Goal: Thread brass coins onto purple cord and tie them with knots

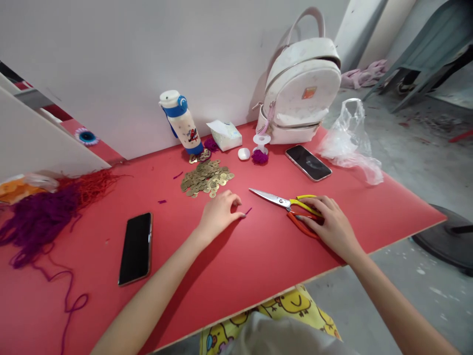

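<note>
My left hand [219, 213] rests on the red table [258, 256] with fingers curled, the fingertips pinching a short purple yarn scrap [248, 211]. My right hand [330, 224] lies over the yellow and orange handles of the scissors [286, 203], fingers round them. The steel blades lie flat on the table and point left toward my left hand. A pile of gold coin-like discs [206, 178] sits just beyond my left hand.
A black phone [136, 247] lies at the left, a second phone [308, 162] at the right. Purple and red yarn [44, 212] is heaped far left. A water bottle [182, 122], tissue pack [225, 134], white spool [261, 142], backpack [301, 86] and plastic bag [351, 140] line the back.
</note>
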Motion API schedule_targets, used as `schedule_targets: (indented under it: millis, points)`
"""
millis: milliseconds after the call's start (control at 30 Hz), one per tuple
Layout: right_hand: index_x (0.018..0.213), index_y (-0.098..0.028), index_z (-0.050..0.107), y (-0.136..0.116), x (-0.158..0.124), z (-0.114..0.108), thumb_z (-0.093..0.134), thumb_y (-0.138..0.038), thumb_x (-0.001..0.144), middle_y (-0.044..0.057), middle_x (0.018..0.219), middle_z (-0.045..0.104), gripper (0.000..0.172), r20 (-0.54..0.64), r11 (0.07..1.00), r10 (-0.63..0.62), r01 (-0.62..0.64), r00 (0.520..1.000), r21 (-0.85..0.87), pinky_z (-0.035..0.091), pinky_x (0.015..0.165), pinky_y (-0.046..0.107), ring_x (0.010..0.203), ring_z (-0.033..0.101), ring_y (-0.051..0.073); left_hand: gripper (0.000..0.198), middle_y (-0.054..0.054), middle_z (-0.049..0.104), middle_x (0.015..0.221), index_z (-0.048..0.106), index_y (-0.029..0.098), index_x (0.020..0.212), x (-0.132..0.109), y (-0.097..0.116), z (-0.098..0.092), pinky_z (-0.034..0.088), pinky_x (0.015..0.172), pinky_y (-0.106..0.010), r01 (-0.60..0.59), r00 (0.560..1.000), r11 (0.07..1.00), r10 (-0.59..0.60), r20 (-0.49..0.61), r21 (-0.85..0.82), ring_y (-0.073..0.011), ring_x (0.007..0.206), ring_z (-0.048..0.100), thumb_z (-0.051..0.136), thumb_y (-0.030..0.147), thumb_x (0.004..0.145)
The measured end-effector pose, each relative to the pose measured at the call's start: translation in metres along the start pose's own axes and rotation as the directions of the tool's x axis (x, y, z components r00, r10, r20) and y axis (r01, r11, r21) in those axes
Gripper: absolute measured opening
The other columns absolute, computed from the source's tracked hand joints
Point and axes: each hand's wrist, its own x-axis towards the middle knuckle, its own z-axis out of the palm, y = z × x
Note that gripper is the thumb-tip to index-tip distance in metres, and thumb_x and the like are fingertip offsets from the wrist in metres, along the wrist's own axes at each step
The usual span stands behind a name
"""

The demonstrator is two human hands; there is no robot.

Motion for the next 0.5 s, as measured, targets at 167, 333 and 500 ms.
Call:
schedule_targets:
  millis: [167,333,500]
  points:
    - [0.115,-0.026,0.061,0.001,-0.001,0.000,0.054,-0.047,0.092,0.009,0.112,0.063,0.032,0.000,1.000,0.007,-0.007,1.000,0.001,0.051,0.087,0.044,0.104,0.059,0.029,0.005,-0.002,0.069,0.088,0.071,0.022,0.079,-0.020,0.014,0.006,0.040,0.062,-0.028,0.026,1.000,0.992,-0.028,0.015,0.125,-0.0183,0.081,0.063,0.068,0.021,0.083]
    - [0.115,-0.026,0.061,0.000,0.000,-0.001,0.055,-0.046,0.092,0.009,0.112,0.063,0.032,-0.007,1.000,0.001,-0.001,1.000,0.005,0.051,0.086,0.044,0.105,0.059,0.029,0.012,0.000,0.072,0.087,0.073,0.024,0.076,-0.024,-0.002,-0.005,0.041,0.065,-0.029,0.081,0.996,0.988,-0.074,-0.051,0.133,-0.0175,0.079,0.064,0.065,0.019,0.084]
    - [0.115,-0.026,0.061,-0.001,0.000,0.000,0.054,-0.047,0.092,0.009,0.113,0.063,0.032,-0.003,1.000,0.005,-0.004,1.000,0.009,0.051,0.087,0.045,0.104,0.059,0.030,0.012,-0.002,0.074,0.091,0.074,0.024,0.078,-0.028,-0.052,-0.049,0.043,0.067,-0.030,0.234,0.953,0.959,-0.193,-0.233,0.163,-0.0199,0.080,0.065,0.063,0.023,0.083]
